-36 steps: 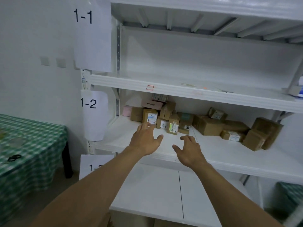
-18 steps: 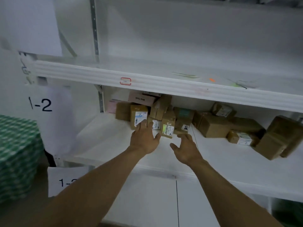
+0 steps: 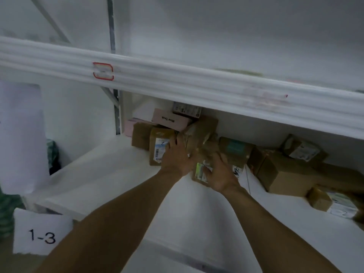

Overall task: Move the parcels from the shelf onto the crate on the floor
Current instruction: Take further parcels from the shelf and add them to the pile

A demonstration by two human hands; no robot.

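Several brown parcels are piled on the white middle shelf [image 3: 110, 174], under the upper shelf's edge. My left hand [image 3: 177, 157] is in the pile between a box with a white barcode label [image 3: 157, 148] and a tape-wrapped brown parcel [image 3: 199, 133], with its fingers curled against the taped parcel. My right hand [image 3: 218, 174] holds a small parcel with a green-yellow label [image 3: 200, 171], thumb across its front and fingers over its top. The crate is out of view.
A pink box [image 3: 169, 120] lies on top of the pile at the back. More brown boxes [image 3: 285, 174] sit to the right. The upper shelf's front beam [image 3: 177, 79] hangs low over the parcels. A paper sign reading 1-3 [image 3: 39, 233] hangs at lower left.
Both hands have moved forward from above the shelf's front into the pile and now touch parcels. The view has come closer and lower to the shelf.
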